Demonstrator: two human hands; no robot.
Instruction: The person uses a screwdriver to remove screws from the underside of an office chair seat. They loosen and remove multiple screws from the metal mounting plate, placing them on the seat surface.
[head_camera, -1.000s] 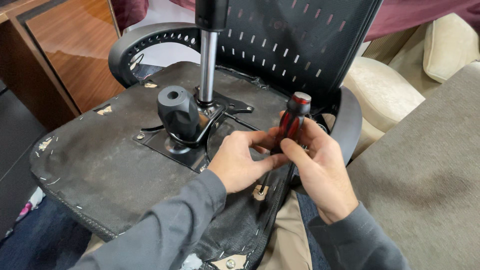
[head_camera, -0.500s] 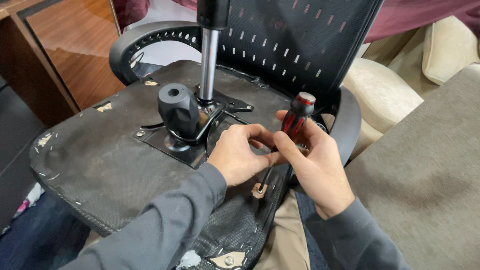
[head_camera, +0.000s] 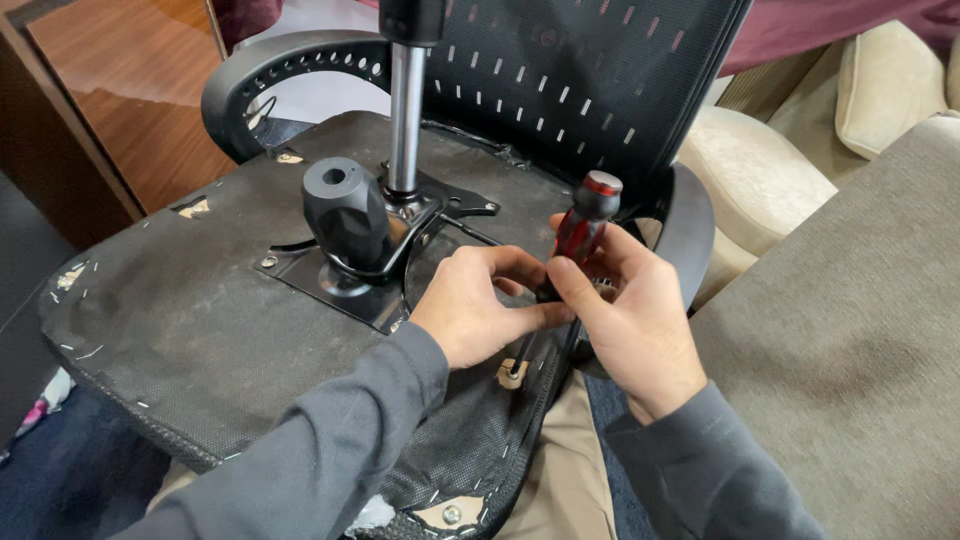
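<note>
Screwdriver (head_camera: 580, 225) tilted slightly leftward since before, both hands' grip closed round it, left hand (head_camera: 475, 310), right hand (head_camera: 630, 320)

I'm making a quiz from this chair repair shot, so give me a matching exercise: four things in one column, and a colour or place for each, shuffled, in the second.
Things:
1. screwdriver
2. gas lift rod
3. sofa cushion
4. screw

Colour or place:
A. cream, far right corner
B. red and black handle, held in both hands
C. shiny metal, standing up from the seat plate
D. at the seat's near edge, under the tool tip

Pairs: 1-B, 2-C, 3-A, 4-D
</note>
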